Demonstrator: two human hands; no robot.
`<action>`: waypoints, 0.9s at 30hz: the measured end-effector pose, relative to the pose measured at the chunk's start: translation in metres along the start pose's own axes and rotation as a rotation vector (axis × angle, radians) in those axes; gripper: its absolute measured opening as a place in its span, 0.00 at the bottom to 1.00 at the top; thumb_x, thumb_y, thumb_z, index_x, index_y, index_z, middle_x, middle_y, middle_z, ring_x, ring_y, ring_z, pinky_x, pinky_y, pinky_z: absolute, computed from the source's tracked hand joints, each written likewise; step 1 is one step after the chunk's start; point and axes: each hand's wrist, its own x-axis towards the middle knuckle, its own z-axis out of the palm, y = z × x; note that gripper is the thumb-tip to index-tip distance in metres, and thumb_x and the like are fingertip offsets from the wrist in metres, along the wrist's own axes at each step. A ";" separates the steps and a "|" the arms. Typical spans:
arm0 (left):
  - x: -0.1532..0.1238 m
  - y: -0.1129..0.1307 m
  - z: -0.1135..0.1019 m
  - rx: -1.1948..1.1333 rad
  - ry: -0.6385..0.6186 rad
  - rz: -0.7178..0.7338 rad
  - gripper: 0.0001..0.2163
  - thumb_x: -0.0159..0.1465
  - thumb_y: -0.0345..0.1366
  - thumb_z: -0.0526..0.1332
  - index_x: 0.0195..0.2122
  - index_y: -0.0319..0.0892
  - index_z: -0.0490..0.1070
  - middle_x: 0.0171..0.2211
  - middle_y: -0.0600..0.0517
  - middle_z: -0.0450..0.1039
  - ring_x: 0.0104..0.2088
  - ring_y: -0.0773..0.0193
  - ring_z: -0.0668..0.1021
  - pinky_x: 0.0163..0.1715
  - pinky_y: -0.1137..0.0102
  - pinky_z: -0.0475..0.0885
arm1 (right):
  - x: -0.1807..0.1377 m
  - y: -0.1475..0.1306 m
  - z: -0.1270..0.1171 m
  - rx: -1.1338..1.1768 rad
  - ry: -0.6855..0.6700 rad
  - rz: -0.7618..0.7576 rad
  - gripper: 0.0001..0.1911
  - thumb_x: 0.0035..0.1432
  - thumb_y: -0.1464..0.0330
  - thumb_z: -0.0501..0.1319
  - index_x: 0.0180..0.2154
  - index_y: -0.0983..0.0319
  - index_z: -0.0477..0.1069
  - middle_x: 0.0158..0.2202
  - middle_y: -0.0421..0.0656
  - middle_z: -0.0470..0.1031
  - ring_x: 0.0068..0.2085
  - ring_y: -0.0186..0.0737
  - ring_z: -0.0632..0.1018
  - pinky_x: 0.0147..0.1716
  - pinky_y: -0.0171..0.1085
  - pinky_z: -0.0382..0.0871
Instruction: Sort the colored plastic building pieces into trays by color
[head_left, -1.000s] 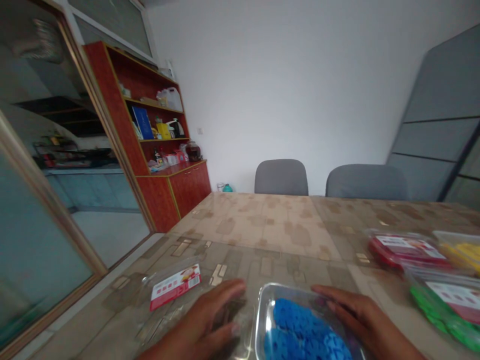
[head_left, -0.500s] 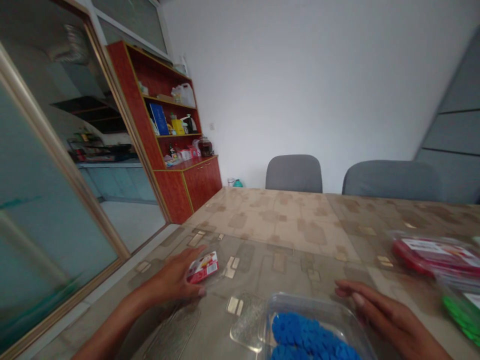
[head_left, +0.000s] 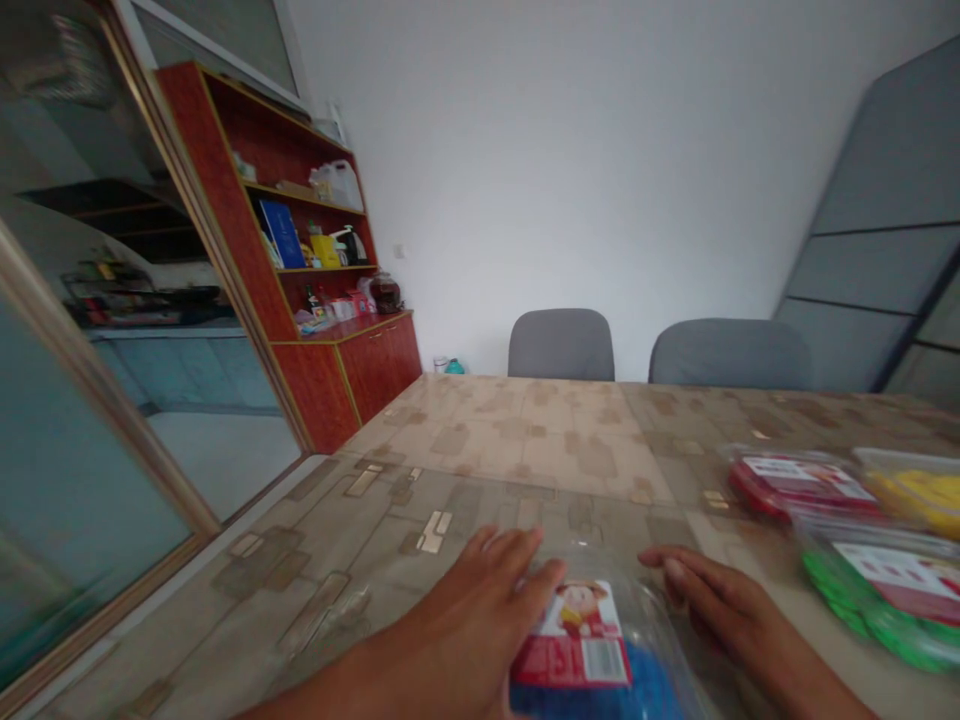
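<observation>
My left hand [head_left: 499,600] grips the left side of a clear plastic lid [head_left: 574,630] with a red and white label showing a cartoon figure. The lid is over a clear plastic container [head_left: 679,670] of blue pieces [head_left: 652,675]; I cannot tell whether it is pressed down. Part of the lid's left edge is hidden by my hand. Just right of the container is my right hand [head_left: 720,600], holding nothing, its index finger stretched out and its thumb a little apart.
To the right on the patterned table [head_left: 480,440] are a labelled red-filled container [head_left: 799,485], a yellow-filled one [head_left: 919,490] and a green-filled one [head_left: 885,590]. Two grey chairs [head_left: 561,345] stand behind the table. A red-brown cabinet [head_left: 360,370] is at the back left.
My left hand has brought the labelled lid rightward from the table's left side to over the blue pieces. My right hand stays beside the container. The view has turned slightly right.
</observation>
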 end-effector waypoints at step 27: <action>0.022 -0.008 0.060 0.115 0.111 0.175 0.38 0.63 0.54 0.62 0.68 0.42 0.54 0.70 0.33 0.41 0.67 0.33 0.54 0.61 0.36 0.49 | -0.010 -0.015 0.035 0.214 -0.082 -0.052 0.29 0.59 0.42 0.54 0.27 0.60 0.71 0.29 0.45 0.77 0.33 0.48 0.77 0.35 0.40 0.73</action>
